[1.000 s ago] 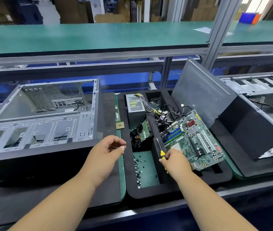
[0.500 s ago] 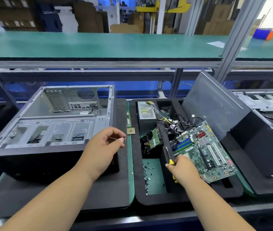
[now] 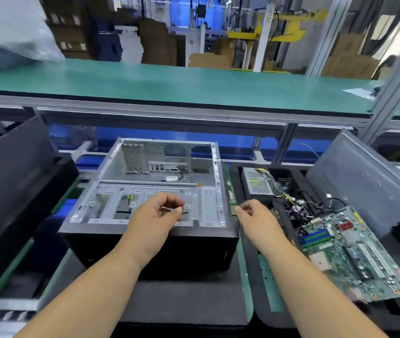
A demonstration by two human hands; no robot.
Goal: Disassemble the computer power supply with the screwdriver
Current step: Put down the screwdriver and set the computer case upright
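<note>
A: Left hand (image 3: 155, 215)?

B: It is hovering over the near edge of the open computer case (image 3: 155, 191). Thumb and forefinger are curling toward each other, tips nearly meeting. Something thin may be sitting between them, but I cannot tell; blurred there.

A: Right hand (image 3: 257, 223)?

B: It is reaching out over the gap between the case and the black foam tray (image 3: 250, 264). Fingers are hanging loosely curled, gripping nothing I can make out.

A: Where is the power supply (image 3: 257, 184) sitting?

B: It is lying in the far left compartment of the foam tray, grille facing up, just right of the case. A bundle of wires (image 3: 291, 198) is trailing from it toward the right. Neither hand is touching it.

A: Screwdriver?

B: I am not finding it in this view.

A: Anything else on the bench?

B: A green motherboard (image 3: 355, 252) is lying tilted across the right part of the tray. A grey side panel (image 3: 364, 184) is leaning up behind it. Another black case (image 3: 11, 186) is sitting at the far left. A green shelf (image 3: 169, 84) is running across above everything.
</note>
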